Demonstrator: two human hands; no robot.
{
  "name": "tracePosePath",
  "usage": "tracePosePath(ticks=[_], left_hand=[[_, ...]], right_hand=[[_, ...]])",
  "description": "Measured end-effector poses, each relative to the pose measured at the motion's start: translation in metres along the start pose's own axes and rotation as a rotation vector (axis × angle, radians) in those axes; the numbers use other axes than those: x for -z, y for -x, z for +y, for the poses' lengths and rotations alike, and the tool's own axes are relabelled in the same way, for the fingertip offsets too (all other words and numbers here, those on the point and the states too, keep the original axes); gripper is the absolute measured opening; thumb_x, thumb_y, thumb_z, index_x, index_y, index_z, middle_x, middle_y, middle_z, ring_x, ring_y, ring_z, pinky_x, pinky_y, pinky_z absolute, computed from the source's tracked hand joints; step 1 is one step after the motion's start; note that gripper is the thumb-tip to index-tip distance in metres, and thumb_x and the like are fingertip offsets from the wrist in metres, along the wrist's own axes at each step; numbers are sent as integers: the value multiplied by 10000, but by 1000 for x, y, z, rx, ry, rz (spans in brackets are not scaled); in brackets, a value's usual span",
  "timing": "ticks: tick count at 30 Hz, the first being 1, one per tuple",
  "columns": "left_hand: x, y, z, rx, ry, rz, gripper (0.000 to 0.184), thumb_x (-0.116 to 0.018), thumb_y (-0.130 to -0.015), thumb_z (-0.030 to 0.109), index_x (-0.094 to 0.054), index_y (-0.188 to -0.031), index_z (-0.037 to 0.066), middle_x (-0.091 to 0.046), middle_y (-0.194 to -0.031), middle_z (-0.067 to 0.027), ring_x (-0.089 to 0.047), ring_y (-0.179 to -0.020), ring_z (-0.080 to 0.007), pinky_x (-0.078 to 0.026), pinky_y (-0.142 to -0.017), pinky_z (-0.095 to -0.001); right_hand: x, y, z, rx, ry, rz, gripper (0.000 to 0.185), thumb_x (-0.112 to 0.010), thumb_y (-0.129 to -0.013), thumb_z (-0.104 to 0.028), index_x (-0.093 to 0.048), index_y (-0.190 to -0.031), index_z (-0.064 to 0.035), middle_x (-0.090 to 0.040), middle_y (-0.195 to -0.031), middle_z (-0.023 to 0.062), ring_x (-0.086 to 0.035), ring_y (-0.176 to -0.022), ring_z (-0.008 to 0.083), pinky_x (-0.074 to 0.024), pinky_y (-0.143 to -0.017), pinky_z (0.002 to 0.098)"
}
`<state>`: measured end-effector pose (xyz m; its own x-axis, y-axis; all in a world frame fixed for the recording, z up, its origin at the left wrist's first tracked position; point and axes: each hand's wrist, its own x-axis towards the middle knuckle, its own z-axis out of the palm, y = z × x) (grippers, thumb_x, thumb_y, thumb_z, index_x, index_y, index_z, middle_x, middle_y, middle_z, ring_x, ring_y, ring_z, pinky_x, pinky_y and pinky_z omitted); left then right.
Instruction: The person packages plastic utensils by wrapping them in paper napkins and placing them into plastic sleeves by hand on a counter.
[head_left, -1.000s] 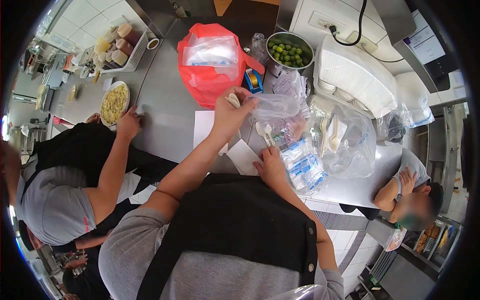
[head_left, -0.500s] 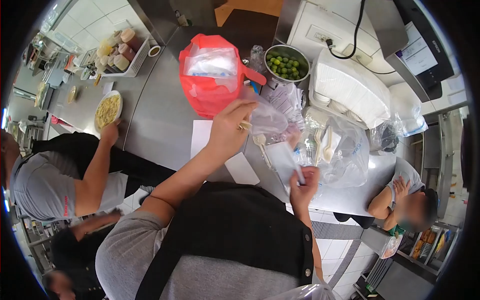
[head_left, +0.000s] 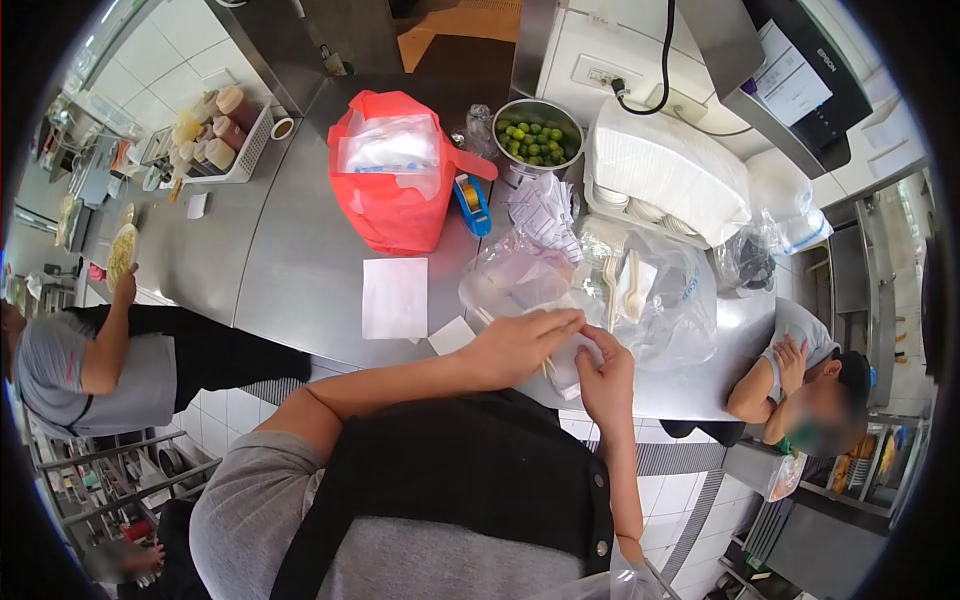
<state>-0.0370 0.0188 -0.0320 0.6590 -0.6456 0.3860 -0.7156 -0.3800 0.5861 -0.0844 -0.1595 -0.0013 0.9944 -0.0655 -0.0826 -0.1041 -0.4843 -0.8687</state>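
My left hand (head_left: 522,347) reaches across in front of my apron, its fingers together and partly curled. Pale wooden utensil ends (head_left: 548,367) stick out beneath it; the rest of them is hidden. My right hand (head_left: 606,378) meets it fingertip to fingertip, pinching a small translucent plastic bag (head_left: 566,372). Beyond my hands, a larger clear plastic bag (head_left: 505,275) lies crumpled on the counter. Wooden forks (head_left: 611,283) and a wooden spoon (head_left: 637,295) on a white napkin rest on more clear plastic to the right.
A red bag (head_left: 395,205) with white packets stands beside a blue tape dispenser (head_left: 473,207). Behind are a pot (head_left: 540,112) of green citrus and stacked white containers (head_left: 670,160). White paper (head_left: 395,300) lies on the steel counter (head_left: 290,235). Co-workers stand at left (head_left: 110,370) and right (head_left: 795,375).
My left hand has come down and right to meet my right hand, which stays near the counter edge. The left co-worker has moved farther left with the plate of food.
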Motion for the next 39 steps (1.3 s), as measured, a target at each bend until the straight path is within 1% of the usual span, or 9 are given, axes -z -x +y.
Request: tracePosePath(ticks=[10,13,17,21,23,26,33,36,39], left_hand=[[-4,-10,19,-120,12,-111,587,-570,-796,53,-464,-1372,5,-488,-1395,-105,-590,-1069,-266,-583,-684,-341],[-1,-13,24,-69,-118,-208,607,-582,-797,71,-450,-1386,6,-478,-1396,-125,-586,-1058,-260,-578,-649,-327],[-4,-18,3,15,-204,4,518,-607,-784,93,-516,-1283,-12,-478,-1389,-137,-604,-1002,-254,-575,-623,-311],[4,-24,7,25,-270,-55,406,-608,-779,88,-560,-1165,-27,-464,-1413,-140,-624,-955,-251,-581,-619,-326],[-1,-29,8,29,-292,-71,406,-605,-785,90,-558,-1169,-32,-455,-1424,-145,-629,-940,-255,-581,-619,-335],[-2,-33,17,-30,-268,-98,410,-595,-800,86,-549,-1185,-46,-432,-1448,-157,-637,-900,-271,-583,-616,-348],[-2,-31,43,-73,-139,-348,412,-536,-855,79,-522,-1243,-61,-367,-1501,-184,-658,-969,-300,-588,-645,-363],[-13,-28,44,-149,-62,-180,379,-524,-871,91,-539,-1222,-51,-382,-1494,-177,-656,-995,-291,-590,-650,-366],[-16,-27,42,-241,26,-226,355,-523,-875,89,-560,-1211,-18,-398,-1488,-167,-657,-963,-285,-585,-635,-358]], right_hand=[[-30,-15,38,-324,-1023,-156,367,-509,-912,6,-537,-1274,62,-638,-1130,119,-581,-1034,146,-464,-879,259],[-27,-19,43,-200,-696,-80,389,-520,-918,3,-514,-1303,63,-636,-1150,133,-597,-1031,167,-470,-882,269],[-26,-13,34,-37,-314,146,372,-541,-920,-3,-502,-1273,107,-639,-1141,192,-613,-1041,228,-477,-900,328],[-22,-3,21,-90,-48,126,362,-542,-915,4,-501,-1255,121,-632,-1154,223,-622,-1048,263,-480,-903,351],[-26,-4,44,107,211,228,370,-532,-899,19,-506,-1256,109,-598,-1220,251,-601,-1114,295,-458,-957,369],[-14,-5,20,-40,-169,-111,438,-528,-883,21,-490,-1315,77,-561,-1285,245,-562,-1184,292,-425,-1004,367],[-23,-21,65,12,-543,-123,554,-549,-878,6,-428,-1419,27,-556,-1323,150,-525,-1211,233,-397,-1023,326],[-30,-49,73,-220,-549,-192,553,-559,-886,-2,-428,-1423,20,-543,-1346,115,-482,-1228,180,-359,-1045,296],[-38,-67,83,175,-161,-75,556,-576,-901,-20,-421,-1434,9,-542,-1350,85,-505,-1153,122,-402,-965,249]])
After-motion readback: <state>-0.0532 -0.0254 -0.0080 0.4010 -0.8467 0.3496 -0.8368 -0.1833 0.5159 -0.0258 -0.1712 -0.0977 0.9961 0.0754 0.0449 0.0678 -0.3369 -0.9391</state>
